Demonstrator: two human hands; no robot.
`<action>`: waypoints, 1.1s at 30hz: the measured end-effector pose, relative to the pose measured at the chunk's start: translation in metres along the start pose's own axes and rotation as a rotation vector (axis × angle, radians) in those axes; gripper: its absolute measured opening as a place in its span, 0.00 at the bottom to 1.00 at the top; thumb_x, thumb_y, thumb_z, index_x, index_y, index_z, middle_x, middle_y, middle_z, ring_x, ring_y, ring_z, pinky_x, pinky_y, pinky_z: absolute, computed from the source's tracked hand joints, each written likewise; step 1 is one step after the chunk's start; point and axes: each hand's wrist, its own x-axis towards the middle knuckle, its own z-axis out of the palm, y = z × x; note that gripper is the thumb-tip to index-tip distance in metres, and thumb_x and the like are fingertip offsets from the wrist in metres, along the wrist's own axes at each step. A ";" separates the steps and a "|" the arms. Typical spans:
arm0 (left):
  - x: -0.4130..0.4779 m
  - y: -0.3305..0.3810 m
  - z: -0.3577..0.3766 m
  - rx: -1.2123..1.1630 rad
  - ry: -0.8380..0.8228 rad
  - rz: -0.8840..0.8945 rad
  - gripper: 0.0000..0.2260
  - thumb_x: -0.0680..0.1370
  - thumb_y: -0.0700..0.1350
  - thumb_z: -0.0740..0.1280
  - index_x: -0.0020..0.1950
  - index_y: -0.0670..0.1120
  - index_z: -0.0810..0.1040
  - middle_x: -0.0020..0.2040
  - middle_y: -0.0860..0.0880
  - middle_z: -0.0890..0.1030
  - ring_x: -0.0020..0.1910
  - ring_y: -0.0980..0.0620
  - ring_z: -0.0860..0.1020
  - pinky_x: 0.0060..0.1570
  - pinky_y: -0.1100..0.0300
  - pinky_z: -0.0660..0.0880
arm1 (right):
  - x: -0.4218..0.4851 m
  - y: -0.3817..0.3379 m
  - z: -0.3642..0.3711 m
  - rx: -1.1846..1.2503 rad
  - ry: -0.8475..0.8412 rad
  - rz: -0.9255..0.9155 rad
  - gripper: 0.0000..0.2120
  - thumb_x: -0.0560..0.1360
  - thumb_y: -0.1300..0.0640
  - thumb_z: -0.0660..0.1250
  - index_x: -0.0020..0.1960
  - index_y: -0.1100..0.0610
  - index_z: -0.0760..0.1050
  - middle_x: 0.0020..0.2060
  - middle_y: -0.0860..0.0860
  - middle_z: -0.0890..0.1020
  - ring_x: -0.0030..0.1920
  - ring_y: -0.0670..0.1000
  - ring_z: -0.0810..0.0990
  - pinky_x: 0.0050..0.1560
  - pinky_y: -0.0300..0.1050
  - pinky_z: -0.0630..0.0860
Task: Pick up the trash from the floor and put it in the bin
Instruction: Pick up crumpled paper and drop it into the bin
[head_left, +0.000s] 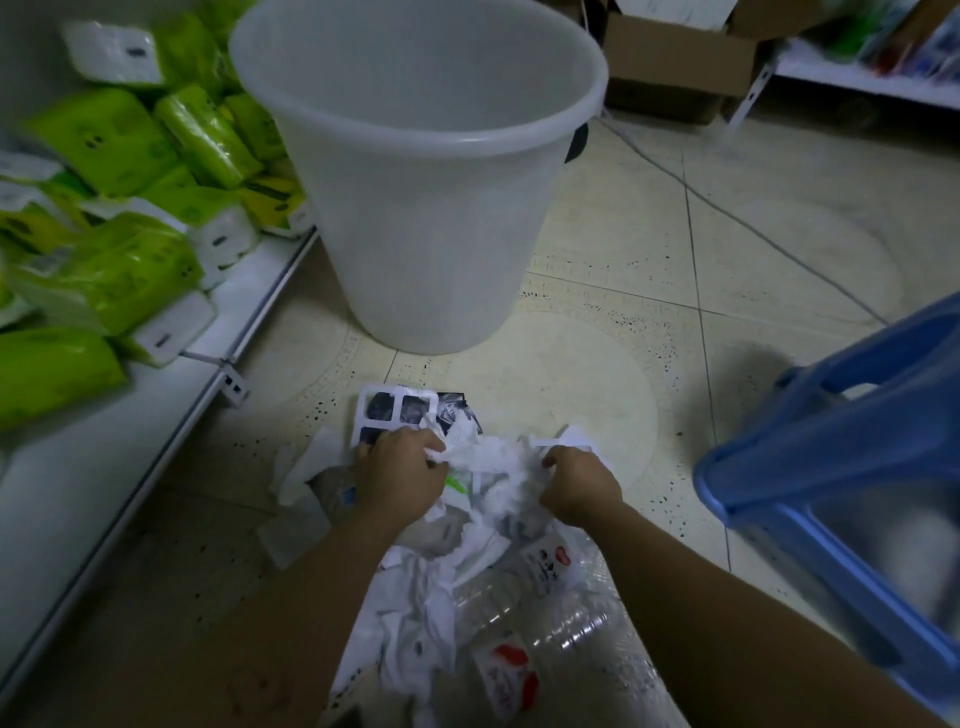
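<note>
Pretty much at the start of this one, as far as I can tell. The bin (421, 171) is a big white bucket standing upright on the floor (649, 270) at the far side, and the part of its inside that shows looks bare, though the bottom is out of sight so I wouldn't swear to it. All the trash (467, 519) sits in one heap on the floor on the near side, a little way short of the bin and not touching it: crumpled white paper (498, 467), a printed black-and-white sheet (400, 410) at the far edge, and a couple of clear plastic bottles (545, 613) with red and white labels closest to the camera. Both hands are down in the pile. The left hand (397, 475) is curled with its fingers closed on a bunch of the white paper, and the right hand (579, 486) is clenched on paper at the right side of the same wad, so it reads like a two-handed scoop of the top layer. Nothing is lifted off the floor yet. So I'd say the gathering is underway and everything else is left: the carry, the drop, then more rounds for the bottles and loose sheets. Green packs (104, 140) on the left shelf (78, 467) and the blue stool (852, 499) on the right aren't part of it.
</note>
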 end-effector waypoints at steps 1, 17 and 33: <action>0.000 0.002 -0.002 -0.029 0.024 -0.002 0.07 0.74 0.47 0.68 0.49 0.50 0.83 0.48 0.48 0.84 0.49 0.46 0.80 0.57 0.51 0.72 | 0.000 0.001 -0.004 -0.014 -0.020 0.000 0.21 0.68 0.57 0.72 0.61 0.52 0.77 0.55 0.54 0.80 0.55 0.55 0.79 0.57 0.47 0.78; 0.027 0.063 -0.127 -0.499 0.222 0.167 0.08 0.71 0.49 0.72 0.37 0.46 0.77 0.31 0.47 0.80 0.30 0.53 0.74 0.33 0.60 0.71 | -0.040 -0.070 -0.161 0.516 0.058 -0.329 0.09 0.73 0.65 0.63 0.43 0.59 0.82 0.32 0.57 0.83 0.22 0.49 0.77 0.25 0.39 0.75; 0.093 0.132 -0.308 -0.345 0.688 0.263 0.03 0.71 0.46 0.70 0.39 0.48 0.80 0.29 0.53 0.76 0.34 0.49 0.77 0.32 0.61 0.66 | -0.065 -0.157 -0.327 0.766 0.314 -0.548 0.07 0.76 0.59 0.65 0.54 0.56 0.76 0.48 0.56 0.81 0.43 0.52 0.82 0.33 0.40 0.78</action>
